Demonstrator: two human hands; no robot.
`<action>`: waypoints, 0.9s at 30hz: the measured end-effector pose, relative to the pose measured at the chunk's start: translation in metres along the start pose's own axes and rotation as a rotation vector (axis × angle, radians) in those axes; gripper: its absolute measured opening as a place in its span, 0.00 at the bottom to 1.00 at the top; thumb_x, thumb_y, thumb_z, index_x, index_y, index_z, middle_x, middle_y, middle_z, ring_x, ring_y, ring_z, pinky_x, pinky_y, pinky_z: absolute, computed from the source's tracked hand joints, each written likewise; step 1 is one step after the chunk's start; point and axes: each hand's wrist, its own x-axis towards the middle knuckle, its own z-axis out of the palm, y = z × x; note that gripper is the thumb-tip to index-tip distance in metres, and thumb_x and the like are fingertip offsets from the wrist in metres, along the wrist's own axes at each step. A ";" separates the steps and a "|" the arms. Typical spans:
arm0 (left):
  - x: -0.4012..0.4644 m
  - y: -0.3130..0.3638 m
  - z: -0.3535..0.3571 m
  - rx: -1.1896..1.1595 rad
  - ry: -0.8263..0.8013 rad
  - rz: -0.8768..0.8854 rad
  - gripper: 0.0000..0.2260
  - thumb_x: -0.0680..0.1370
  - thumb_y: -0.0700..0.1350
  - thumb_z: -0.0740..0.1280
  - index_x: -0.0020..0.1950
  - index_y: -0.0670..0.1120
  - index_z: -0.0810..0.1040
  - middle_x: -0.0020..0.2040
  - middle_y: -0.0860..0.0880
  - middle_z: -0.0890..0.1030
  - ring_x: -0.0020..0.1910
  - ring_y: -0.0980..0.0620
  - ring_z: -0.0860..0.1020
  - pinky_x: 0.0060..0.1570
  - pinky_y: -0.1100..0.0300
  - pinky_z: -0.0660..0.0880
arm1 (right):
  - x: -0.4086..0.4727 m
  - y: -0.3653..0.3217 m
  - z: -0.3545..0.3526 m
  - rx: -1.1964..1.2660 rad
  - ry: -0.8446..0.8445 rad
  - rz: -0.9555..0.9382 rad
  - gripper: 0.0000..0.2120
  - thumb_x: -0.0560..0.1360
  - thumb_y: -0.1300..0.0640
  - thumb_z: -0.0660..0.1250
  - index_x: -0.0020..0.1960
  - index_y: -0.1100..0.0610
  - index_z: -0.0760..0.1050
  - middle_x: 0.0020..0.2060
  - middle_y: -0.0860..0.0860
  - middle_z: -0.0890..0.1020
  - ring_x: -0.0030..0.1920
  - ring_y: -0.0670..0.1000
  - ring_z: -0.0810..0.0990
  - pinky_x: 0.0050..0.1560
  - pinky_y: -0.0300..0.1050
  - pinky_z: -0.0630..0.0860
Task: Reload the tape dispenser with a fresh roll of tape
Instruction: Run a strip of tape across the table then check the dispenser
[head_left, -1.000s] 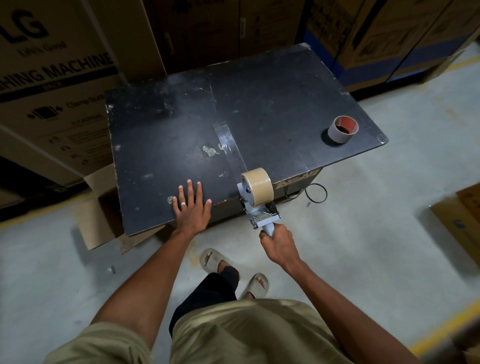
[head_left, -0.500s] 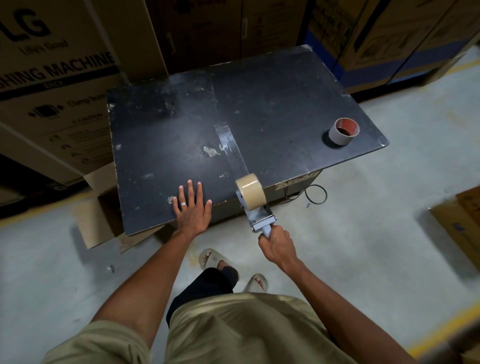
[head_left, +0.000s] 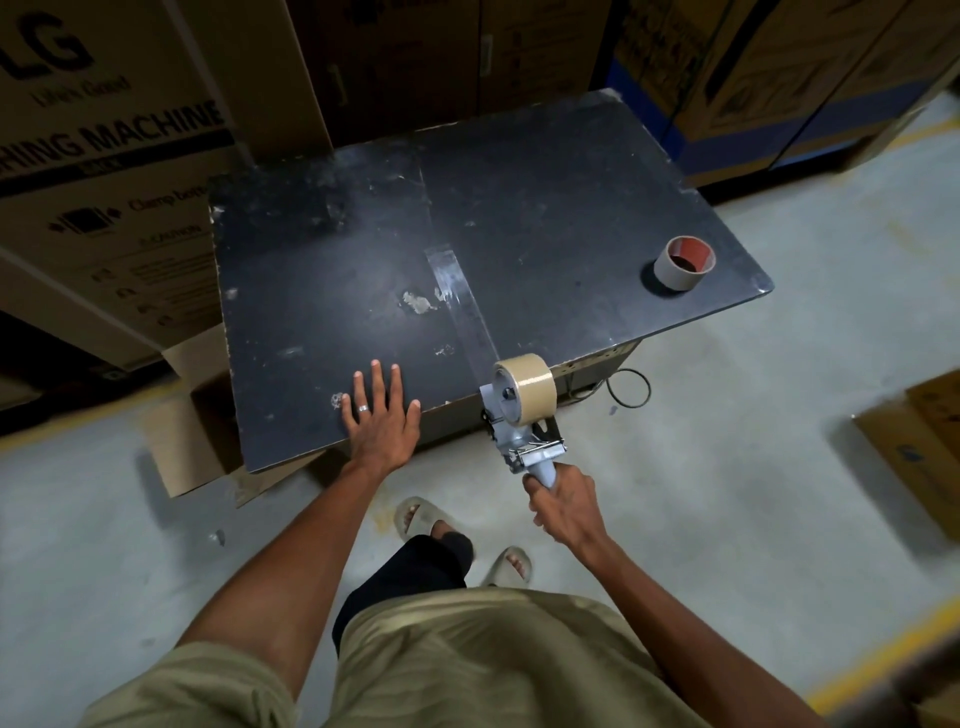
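step in hand, judged: test pull of the freshly loaded tape dispenser (head_left: 522, 415), laying a strip and cutting it at the surface edge. to do it well: keep the handle low so the blade near the front bites the tape, tilt and snap down past the edge rather than drag; keep the other palm weighting the surface (head_left: 545, 208) so it did not shift.

right hand (head_left: 563, 501) was wrapped tight round the dispenser handle, lower centre of frame. left hand (head_left: 382, 415) lay flat, fingers straight and spread, on the near edge of the surface.

dispenser: grey metal frame, full tan tape roll (head_left: 527, 387) seated on its hub, held just off the near edge. a clear tape strip (head_left: 460, 304) ran from the roll up the surface. spent core (head_left: 683, 262), nearly bare with a red inner face, sat at right of the surface.
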 end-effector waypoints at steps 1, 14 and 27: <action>0.000 0.001 -0.001 0.001 0.001 0.001 0.30 0.84 0.60 0.44 0.81 0.51 0.36 0.81 0.46 0.34 0.80 0.42 0.35 0.75 0.40 0.38 | -0.002 -0.001 -0.003 0.028 0.017 0.013 0.11 0.76 0.56 0.67 0.39 0.62 0.78 0.33 0.59 0.84 0.29 0.54 0.84 0.25 0.41 0.76; 0.001 -0.002 0.001 0.003 0.028 0.000 0.30 0.84 0.60 0.46 0.81 0.51 0.39 0.82 0.47 0.37 0.80 0.42 0.37 0.77 0.40 0.40 | 0.000 -0.023 -0.027 0.271 0.171 0.051 0.09 0.69 0.55 0.75 0.44 0.61 0.81 0.34 0.56 0.85 0.29 0.49 0.84 0.27 0.40 0.79; 0.001 0.015 -0.021 -0.300 0.159 -0.041 0.31 0.80 0.52 0.66 0.80 0.52 0.57 0.80 0.46 0.57 0.78 0.42 0.55 0.74 0.37 0.50 | 0.017 -0.062 -0.038 0.533 -0.031 0.015 0.04 0.73 0.63 0.73 0.40 0.63 0.80 0.33 0.59 0.83 0.30 0.54 0.80 0.32 0.47 0.82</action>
